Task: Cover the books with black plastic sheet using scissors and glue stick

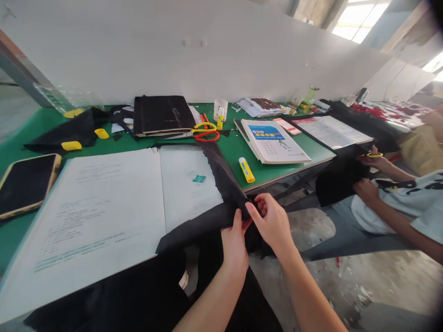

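Note:
A sheet of black paper (221, 177) wraps the right and near edges of a large open book (114, 203) on the green table (238, 147). Both my hands meet at the book's near right corner. My left hand (234, 242) presses the black sheet from below, thumb up against it. My right hand (272, 223) pinches the fold of the black paper at the corner, fingers closed on it.
A yellow glue stick (247, 169) lies right of the book, red and yellow scissors (204, 133) behind it. A phone (26, 184) lies at left, a closed book (272, 140) at right. Another person (391, 198) at right holds black paper and scissors.

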`<act>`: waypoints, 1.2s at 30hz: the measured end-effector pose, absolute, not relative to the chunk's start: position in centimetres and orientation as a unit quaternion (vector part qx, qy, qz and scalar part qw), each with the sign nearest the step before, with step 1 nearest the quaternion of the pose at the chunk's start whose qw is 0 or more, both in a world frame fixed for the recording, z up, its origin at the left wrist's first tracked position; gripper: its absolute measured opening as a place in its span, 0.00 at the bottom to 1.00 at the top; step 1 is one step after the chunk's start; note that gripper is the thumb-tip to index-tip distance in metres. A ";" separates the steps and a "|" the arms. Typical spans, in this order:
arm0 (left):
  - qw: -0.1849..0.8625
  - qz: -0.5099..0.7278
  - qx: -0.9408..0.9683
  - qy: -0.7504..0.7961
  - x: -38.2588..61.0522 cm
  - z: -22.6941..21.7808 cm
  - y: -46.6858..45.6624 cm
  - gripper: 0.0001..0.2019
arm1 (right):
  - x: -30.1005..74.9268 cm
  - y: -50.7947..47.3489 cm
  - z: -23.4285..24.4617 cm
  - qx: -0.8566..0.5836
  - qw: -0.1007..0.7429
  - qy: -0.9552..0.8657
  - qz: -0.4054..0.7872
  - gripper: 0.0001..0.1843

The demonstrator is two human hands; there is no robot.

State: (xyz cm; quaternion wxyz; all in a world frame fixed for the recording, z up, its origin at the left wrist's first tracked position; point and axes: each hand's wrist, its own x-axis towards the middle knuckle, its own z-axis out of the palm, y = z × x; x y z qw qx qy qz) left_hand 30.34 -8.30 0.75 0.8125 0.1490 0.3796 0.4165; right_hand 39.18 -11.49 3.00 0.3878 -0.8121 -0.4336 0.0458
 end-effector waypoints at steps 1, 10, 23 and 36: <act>0.813 0.410 0.158 0.381 30.2 0.9 -8.4 0.11 | 38.8 -11.8 2.6 -0.808 0.395 -0.423 0.105 0.18; 0.792 0.377 0.207 0.433 29.5 0.6 -7.4 0.13 | 37.9 -10.6 1.0 -0.672 0.573 -0.248 0.398 0.21; 0.743 0.412 0.258 0.461 29.5 -2.1 -7.1 0.16 | 37.6 -9.6 0.8 -0.669 0.591 -0.208 0.400 0.19; 0.795 0.406 0.114 0.436 30.0 0.2 -6.9 0.11 | 37.7 -9.2 1.0 -0.669 0.589 -0.206 0.403 0.17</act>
